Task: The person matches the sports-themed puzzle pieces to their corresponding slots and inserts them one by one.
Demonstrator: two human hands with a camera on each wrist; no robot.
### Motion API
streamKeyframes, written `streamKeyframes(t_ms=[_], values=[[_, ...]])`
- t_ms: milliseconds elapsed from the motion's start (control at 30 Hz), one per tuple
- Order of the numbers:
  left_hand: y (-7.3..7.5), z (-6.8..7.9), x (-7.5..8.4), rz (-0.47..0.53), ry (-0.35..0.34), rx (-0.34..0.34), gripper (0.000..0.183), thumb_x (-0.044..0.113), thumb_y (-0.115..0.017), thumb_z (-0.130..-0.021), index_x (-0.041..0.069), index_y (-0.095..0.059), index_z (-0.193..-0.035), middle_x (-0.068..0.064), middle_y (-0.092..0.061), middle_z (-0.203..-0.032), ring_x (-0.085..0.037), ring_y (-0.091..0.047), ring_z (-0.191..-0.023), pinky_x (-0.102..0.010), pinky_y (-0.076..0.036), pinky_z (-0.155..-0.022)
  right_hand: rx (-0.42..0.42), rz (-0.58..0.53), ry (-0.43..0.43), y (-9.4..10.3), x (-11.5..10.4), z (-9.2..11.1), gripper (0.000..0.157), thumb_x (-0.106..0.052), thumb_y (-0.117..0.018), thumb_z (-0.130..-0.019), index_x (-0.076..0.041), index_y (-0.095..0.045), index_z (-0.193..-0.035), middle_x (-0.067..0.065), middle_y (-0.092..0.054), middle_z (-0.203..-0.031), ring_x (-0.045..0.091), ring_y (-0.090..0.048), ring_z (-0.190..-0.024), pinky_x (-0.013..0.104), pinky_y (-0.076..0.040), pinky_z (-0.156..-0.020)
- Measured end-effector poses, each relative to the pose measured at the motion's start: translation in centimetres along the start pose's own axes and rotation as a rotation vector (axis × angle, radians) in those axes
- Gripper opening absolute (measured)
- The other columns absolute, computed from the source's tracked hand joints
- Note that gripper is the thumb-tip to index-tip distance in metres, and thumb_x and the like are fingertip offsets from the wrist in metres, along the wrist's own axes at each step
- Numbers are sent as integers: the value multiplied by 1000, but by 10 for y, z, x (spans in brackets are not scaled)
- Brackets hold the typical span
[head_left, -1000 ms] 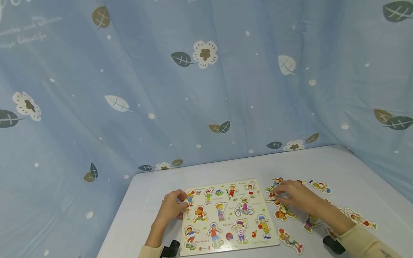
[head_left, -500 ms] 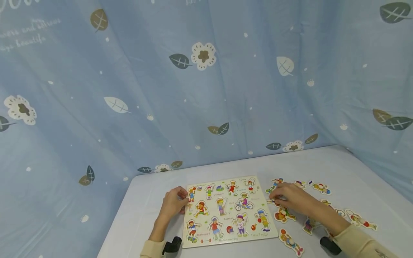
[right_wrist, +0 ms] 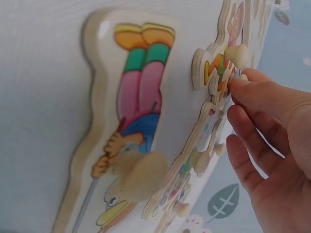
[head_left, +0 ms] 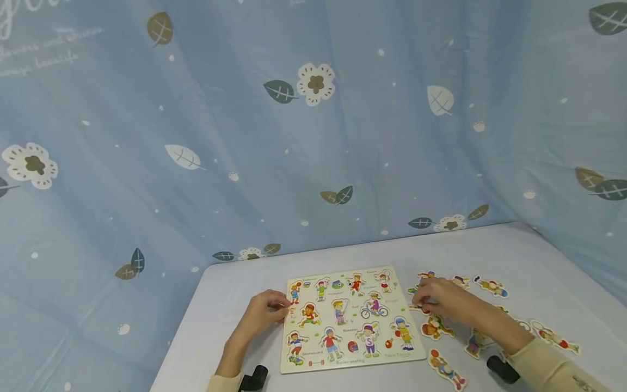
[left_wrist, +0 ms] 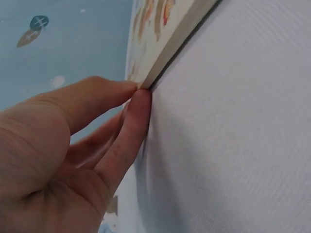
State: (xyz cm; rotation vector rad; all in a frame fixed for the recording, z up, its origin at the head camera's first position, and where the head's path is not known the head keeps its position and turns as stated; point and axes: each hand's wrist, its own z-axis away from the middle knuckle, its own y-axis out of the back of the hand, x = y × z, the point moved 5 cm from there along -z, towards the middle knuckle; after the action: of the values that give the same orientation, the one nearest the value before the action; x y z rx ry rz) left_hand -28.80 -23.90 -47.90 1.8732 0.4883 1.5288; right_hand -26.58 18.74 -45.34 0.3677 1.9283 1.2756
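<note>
A pale wooden puzzle board (head_left: 315, 344) with printed children playing sports lies flat on the table. My left hand (head_left: 262, 310) pinches its left edge between thumb and fingers; in the left wrist view the thumb tip (left_wrist: 129, 88) lies at the top corner, a finger against the side. Right of the board, my right hand (head_left: 448, 299) reaches over loose knobbed puzzle pieces. Its thumb and index finger pinch a puzzle piece (right_wrist: 221, 90) at its small knob, the other fingers spread loosely; the hand hides much of that piece. A golfer piece (right_wrist: 141, 87) lies close to the right wrist camera.
Several loose pieces lie about the right hand, among them a basketball player piece (head_left: 446, 370) and a tennis player piece (head_left: 555, 337). A blue curtain (head_left: 313, 163) with leaves and flowers hangs behind the white table (head_left: 235, 277). Black wrist devices (head_left: 503, 370) show at both wrists.
The board has shifted slightly away and turned a little, with my left hand at its edge. My right hand has lowered slightly among the pieces, fingertips closing at one of them.
</note>
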Motion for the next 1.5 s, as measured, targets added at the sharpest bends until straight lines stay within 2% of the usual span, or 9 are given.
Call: streamKeyframes(t_ms=[167,367,500,633,733,833,1067,1267,1500], values=[[0,2,0,-5,-29,-38,18,4,-75,-80,6,-76,-99,-16,-66,-120,-20,-68,-92,-17,-57,-73,-16,-10,-30,0,2,1,18,-3,-73,-84,-16,-75,-96,-7,-63,-90,-1,-54,-75,18,-50,-58],[0,4,-1,7,-26,-56,22,5,-77,-80,5,-76,-101,-18,-64,-124,-23,-67,-96,-27,-60,-83,11,-23,-24,4,2,2,18,-3,-73,-84,-15,-75,-96,-6,-63,-89,-3,-53,-75,18,-50,-58],[0,5,-1,24,-26,-64,24,6,-77,-80,5,-75,-103,-18,-63,-124,-22,-67,-96,-30,-60,-84,37,-19,-9,6,1,-1,17,-6,-74,-85,-16,-75,-98,-8,-66,-90,-2,-56,-77,22,-54,-63],[0,5,-1,18,-29,-66,24,7,-77,-80,5,-75,-104,-17,-63,-124,-22,-68,-96,-26,-60,-81,38,10,30,6,-5,-4,13,-11,-73,-86,-17,-75,-98,-11,-68,-90,2,-58,-79,29,-58,-70],[1,6,0,10,-33,-63,24,7,-77,-80,6,-75,-105,-17,-64,-124,-22,-68,-96,-23,-59,-81,31,9,28,5,-11,-8,12,-12,-72,-88,-15,-75,-99,-9,-67,-90,2,-57,-78,27,-56,-67],[1,5,0,15,-33,-65,24,6,-76,-81,6,-75,-105,-17,-64,-124,-22,-68,-96,-23,-58,-81,20,-10,-15,2,-18,-12,11,-13,-71,-89,-14,-75,-99,-9,-66,-91,1,-55,-77,21,-52,-62],[0,4,-3,34,-27,-63,25,7,-77,-80,6,-75,-105,-16,-63,-125,-21,-68,-96,-19,-57,-79,2,32,-101,-10,-37,-28,5,-26,-70,-91,-23,-74,-92,-16,-64,-87,0,-55,-77,19,-48,-62],[-2,3,-3,65,-48,-73,24,7,-77,-81,6,-75,-105,-18,-62,-126,-23,-68,-97,-24,-58,-83,19,95,-92,-15,-64,-46,8,-31,-72,-88,-23,-73,-88,-15,-63,-84,0,-53,-74,18,-47,-59],[-1,5,-4,75,-51,-76,23,6,-76,-82,5,-75,-105,-18,-62,-125,-23,-68,-96,-19,-57,-79,38,160,-74,-37,-90,-69,13,-36,-75,-86,-25,-72,-80,-16,-59,-76,-5,-45,-66,15,-42,-56]])
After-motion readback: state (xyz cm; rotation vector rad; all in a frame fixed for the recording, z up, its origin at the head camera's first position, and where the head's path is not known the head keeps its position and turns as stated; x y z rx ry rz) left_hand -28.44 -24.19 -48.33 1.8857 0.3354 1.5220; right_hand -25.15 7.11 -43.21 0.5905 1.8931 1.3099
